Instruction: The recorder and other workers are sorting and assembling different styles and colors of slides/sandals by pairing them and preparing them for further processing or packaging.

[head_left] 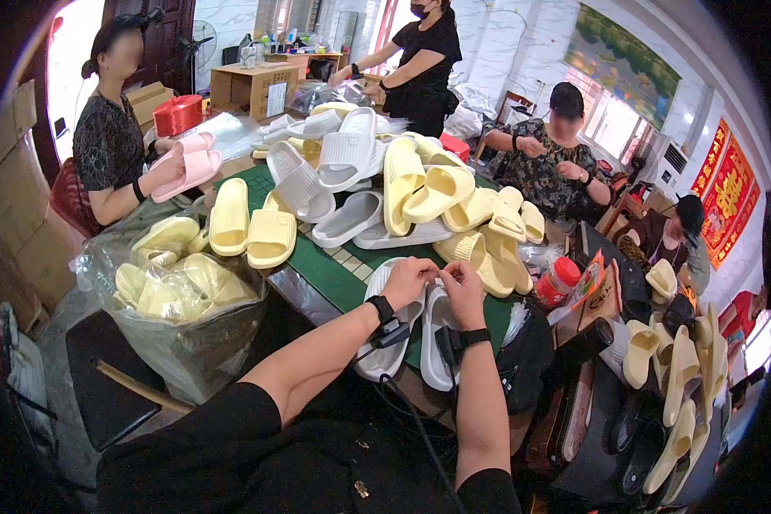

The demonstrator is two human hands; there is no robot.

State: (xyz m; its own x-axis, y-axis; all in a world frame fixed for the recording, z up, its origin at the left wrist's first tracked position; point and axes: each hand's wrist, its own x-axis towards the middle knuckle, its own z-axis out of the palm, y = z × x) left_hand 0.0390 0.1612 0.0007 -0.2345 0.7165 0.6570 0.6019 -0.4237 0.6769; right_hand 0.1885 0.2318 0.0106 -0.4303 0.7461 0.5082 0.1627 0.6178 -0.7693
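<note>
A pair of pale grey slippers stands at the table's near edge, one grey slipper (377, 360) under my left arm, the other grey slipper (438, 343) beside it. My left hand (411, 281) is over the far part of the left slipper, its thumb and fingers pinched. Close beside it, my right hand (463, 291) pinches too, above the right slipper. The fingertips of both hands almost meet; whatever lies between them is too small to make out. Just beyond the hands lies a heap of yellow slippers (471, 248) and a grey slipper (349, 218).
A bag of yellow slippers (188, 343) stands left of the table with the green mat (317, 287). At right are a red-lidded jar (558, 281) and a rack of yellow slippers (681, 377). A co-worker at left holds pink slippers (188, 167); other people work around the table.
</note>
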